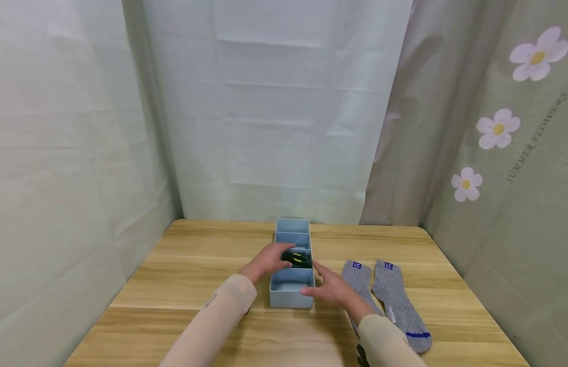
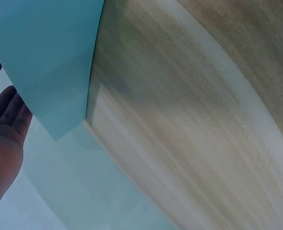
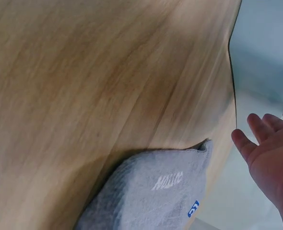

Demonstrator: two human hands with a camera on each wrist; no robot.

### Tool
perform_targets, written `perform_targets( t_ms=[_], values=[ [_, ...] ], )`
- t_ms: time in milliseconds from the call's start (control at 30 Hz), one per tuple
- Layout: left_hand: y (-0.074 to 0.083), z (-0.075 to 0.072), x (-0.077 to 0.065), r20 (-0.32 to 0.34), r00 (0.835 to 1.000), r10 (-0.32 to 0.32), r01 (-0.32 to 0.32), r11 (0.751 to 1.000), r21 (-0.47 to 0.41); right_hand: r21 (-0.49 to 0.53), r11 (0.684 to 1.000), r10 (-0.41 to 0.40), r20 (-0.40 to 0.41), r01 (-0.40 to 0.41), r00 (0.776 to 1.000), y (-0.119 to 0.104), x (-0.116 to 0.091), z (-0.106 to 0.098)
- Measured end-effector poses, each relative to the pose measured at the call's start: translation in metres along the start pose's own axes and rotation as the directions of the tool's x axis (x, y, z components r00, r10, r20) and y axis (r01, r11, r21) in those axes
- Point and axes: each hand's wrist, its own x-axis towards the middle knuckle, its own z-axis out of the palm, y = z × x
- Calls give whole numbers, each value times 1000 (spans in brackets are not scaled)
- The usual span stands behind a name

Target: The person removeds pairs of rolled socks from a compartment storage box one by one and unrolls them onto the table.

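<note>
A long light-blue divided box (image 1: 291, 298) stands on the table, its compartments in a row running away from me. In its second compartment from the front lies a dark folded bundle with yellow marks (image 1: 298, 259); its kind is unclear. My left hand (image 1: 269, 259) reaches over the box's left wall, fingers and thumb spread at the bundle's left side. Along the right wall my right hand (image 1: 331, 286) rests with fingers extended, the thumb by the front compartment. In the left wrist view, the left hand (image 2: 7, 132) appears behind the box's blue wall (image 2: 45, 57).
Two grey ribbed socks lie flat at the right: an inner sock (image 1: 357, 278), partly behind my right forearm, and an outer sock (image 1: 398, 300). The wooden table (image 1: 183, 285) meets hanging pale curtains (image 1: 274, 127) at the back and sides.
</note>
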Motion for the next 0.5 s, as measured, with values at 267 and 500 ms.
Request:
perform_targets(
  t_ms=[267, 500],
  values=[
    [1, -5, 2, 2, 1000, 30, -30, 999, 26, 44, 999, -2, 42, 0, 999, 4, 0, 2],
    [-2, 0, 9, 39, 999, -6, 6, 1000, 6, 53, 998, -26, 36, 24, 999, 2, -2, 1]
  ],
)
